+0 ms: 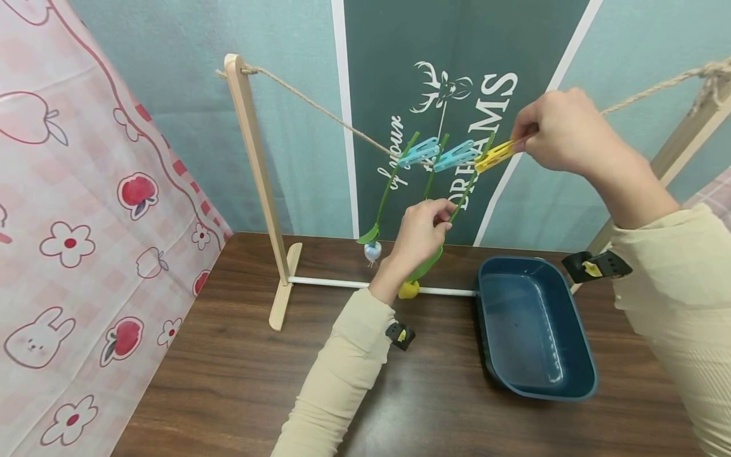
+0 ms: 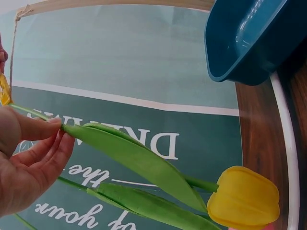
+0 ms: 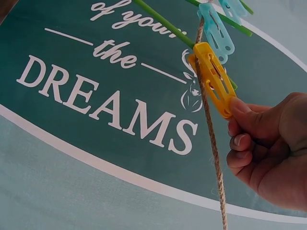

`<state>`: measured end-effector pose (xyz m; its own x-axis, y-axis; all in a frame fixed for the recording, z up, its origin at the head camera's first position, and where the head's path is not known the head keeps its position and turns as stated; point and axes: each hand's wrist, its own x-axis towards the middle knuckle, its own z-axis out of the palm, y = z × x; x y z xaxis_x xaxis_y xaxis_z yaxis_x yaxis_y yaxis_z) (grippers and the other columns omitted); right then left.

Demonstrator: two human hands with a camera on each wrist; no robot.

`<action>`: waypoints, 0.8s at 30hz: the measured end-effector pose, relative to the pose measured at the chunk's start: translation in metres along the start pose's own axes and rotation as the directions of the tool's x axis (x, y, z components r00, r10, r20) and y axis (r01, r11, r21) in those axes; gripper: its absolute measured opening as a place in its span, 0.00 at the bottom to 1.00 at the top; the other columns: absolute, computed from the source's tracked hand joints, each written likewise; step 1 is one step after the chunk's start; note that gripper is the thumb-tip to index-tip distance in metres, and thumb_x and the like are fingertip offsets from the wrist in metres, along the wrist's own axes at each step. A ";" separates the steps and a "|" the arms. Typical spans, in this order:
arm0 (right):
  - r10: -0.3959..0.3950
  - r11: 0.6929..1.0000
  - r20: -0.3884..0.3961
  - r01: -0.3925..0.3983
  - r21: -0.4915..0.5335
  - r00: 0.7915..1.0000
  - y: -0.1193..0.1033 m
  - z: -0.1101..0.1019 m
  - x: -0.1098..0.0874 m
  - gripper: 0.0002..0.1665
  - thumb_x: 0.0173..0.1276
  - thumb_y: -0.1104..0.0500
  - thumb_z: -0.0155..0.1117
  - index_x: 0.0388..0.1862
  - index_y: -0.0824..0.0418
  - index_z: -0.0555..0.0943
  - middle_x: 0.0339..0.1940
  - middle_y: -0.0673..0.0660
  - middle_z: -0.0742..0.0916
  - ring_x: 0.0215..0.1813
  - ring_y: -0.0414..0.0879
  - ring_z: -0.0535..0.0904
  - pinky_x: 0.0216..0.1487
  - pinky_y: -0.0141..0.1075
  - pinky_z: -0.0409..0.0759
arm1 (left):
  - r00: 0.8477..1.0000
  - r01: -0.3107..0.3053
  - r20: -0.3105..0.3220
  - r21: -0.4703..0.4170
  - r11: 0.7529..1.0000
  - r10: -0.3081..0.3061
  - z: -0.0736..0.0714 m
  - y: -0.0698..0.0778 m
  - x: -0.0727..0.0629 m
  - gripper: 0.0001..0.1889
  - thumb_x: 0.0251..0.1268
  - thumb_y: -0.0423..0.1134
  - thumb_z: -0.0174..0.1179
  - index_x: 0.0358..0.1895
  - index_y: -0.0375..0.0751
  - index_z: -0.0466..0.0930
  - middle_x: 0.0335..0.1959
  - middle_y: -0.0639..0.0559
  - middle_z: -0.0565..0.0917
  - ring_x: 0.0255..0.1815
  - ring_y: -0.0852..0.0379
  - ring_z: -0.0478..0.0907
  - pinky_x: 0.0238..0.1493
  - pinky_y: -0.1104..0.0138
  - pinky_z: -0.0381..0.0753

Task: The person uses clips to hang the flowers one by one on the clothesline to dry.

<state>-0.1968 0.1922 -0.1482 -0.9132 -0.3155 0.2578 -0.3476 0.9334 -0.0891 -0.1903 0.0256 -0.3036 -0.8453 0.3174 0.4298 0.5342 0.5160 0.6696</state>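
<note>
Pegging step: right hand [image 1: 562,130] pinches the yellow peg [image 1: 494,156] at the rope [image 1: 320,108]; left hand [image 1: 419,231] holds the tulip [image 2: 247,196] stem. Next, judged: ease the grip off so the peg clamps.

A dark teal plastic tub [image 1: 533,330] sits on a wood-grain table [image 1: 228,374], beside the wooden post [image 1: 257,184] of a small drying rack. Behind hangs a green banner [image 1: 457,95] lettered "DREAMS"; a pink curtain [image 1: 74,222] printed with apples and rabbits drapes at left.

Glossy plastic tub [image 1: 533,330] — rough twine rope [image 1: 320,108] — matt wood-grain table [image 1: 228,381].
</note>
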 end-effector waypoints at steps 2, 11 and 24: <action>0.003 1.000 0.003 -0.003 -0.008 1.000 -0.001 0.000 0.000 0.08 0.58 0.72 0.55 0.24 0.72 0.80 0.27 0.69 0.82 0.30 0.56 0.67 0.22 0.41 0.64 | 1.000 -0.002 0.003 -0.004 1.000 0.002 0.000 0.000 -0.001 0.10 0.58 0.27 0.59 0.44 0.36 0.80 0.31 0.50 0.79 0.32 0.61 0.72 0.35 0.78 0.69; -0.013 1.000 0.003 0.013 -0.029 1.000 -0.005 0.002 -0.003 0.07 0.57 0.73 0.55 0.22 0.72 0.79 0.25 0.68 0.81 0.29 0.57 0.68 0.25 0.42 0.63 | 1.000 0.006 0.030 0.011 1.000 -0.006 0.002 0.000 -0.003 0.11 0.59 0.28 0.58 0.45 0.37 0.80 0.32 0.50 0.80 0.33 0.60 0.73 0.36 0.77 0.69; -0.017 0.999 0.035 0.019 -0.035 0.999 -0.007 0.003 -0.004 0.08 0.55 0.73 0.54 0.20 0.70 0.78 0.24 0.67 0.81 0.28 0.56 0.68 0.24 0.42 0.63 | 0.997 0.012 0.075 0.011 1.000 -0.013 0.004 -0.001 -0.006 0.12 0.60 0.28 0.58 0.47 0.37 0.79 0.33 0.50 0.80 0.35 0.59 0.75 0.38 0.76 0.70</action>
<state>-0.1909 0.1866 -0.1517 -0.9140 -0.3375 0.2251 -0.3570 0.9327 -0.0507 -0.1856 0.0267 -0.3093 -0.8504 0.3696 0.3745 0.5238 0.5281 0.6683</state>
